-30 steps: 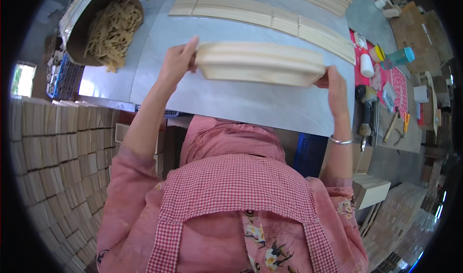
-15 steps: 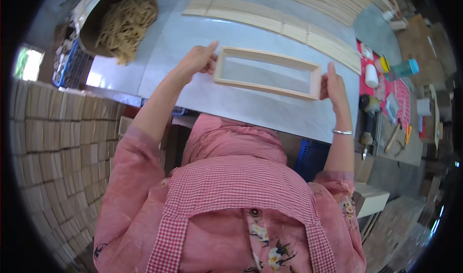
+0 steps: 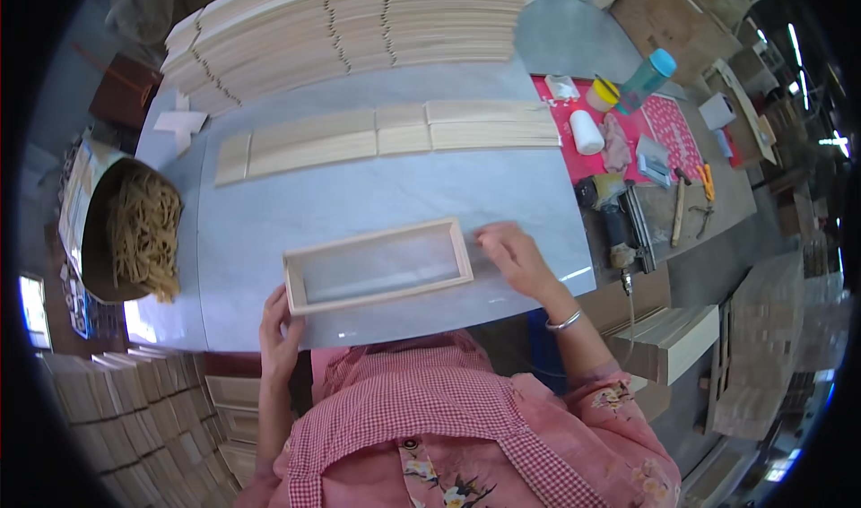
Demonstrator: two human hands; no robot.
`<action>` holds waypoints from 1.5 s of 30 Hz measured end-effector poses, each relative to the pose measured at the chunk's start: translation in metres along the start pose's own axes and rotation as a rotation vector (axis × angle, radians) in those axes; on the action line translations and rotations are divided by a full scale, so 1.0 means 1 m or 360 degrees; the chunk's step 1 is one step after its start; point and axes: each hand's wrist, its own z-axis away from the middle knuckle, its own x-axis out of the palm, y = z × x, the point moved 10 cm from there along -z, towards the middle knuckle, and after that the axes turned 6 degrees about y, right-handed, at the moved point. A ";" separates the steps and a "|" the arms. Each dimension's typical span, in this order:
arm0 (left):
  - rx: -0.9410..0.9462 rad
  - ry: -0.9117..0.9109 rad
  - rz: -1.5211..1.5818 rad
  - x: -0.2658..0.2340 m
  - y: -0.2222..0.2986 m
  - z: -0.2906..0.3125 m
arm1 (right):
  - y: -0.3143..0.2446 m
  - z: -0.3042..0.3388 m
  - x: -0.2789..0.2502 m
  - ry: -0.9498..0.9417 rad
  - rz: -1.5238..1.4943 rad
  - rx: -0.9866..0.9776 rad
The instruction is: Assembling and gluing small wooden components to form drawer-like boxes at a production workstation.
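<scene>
A shallow rectangular frame of pale wood (image 3: 386,303), open in the middle, lies slightly slanted near the front edge of the table. My left hand (image 3: 279,338) is at its left near corner, fingers along the outer end and thumb by the near side, gripping it. Just beyond the right end, my right hand (image 3: 516,259) hovers apart from the wood, its fingers loosely bent, somewhat blurred and holding nothing. Behind the frame runs a row of thin wooden strips (image 3: 314,142), laid in connected sections.
Tall stacks of grooved wooden strips (image 3: 278,37) stand at the back. On the left, a container (image 3: 92,230) holds tan bands. A pink mat (image 3: 668,136) at right carries a white bottle (image 3: 587,133) and a teal bottle (image 3: 647,82); a power tool (image 3: 617,230) and hammer (image 3: 679,208) lie nearby.
My view has turned, so the table appears shifted. The wooden frame is now closer to the table's front edge. My right hand has come away from its right end; my left stays at the other.
</scene>
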 end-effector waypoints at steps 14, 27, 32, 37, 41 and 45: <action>-0.0684 0.0747 0.0558 -0.051 -0.036 0.023 | 0.147 -0.119 -0.253 0.0904 0.1467 0.0787; -0.0809 0.0945 0.1044 -0.062 -0.074 0.028 | -0.005 -0.029 -0.184 0.1617 -0.0378 -0.0020; -0.0094 0.0642 0.0132 -0.054 -0.030 0.017 | -0.052 -0.005 -0.049 0.0980 -0.0582 0.0132; 0.0272 0.0529 -0.0339 -0.028 0.002 0.032 | -0.102 0.008 0.077 0.0369 -0.0450 0.0127; 0.0257 0.0551 -0.0302 -0.015 0.006 0.027 | -0.120 0.014 0.125 0.0203 -0.0429 0.0024; 0.0306 0.0578 -0.0288 -0.012 0.002 0.023 | -0.124 0.011 0.142 0.0123 -0.0402 -0.0028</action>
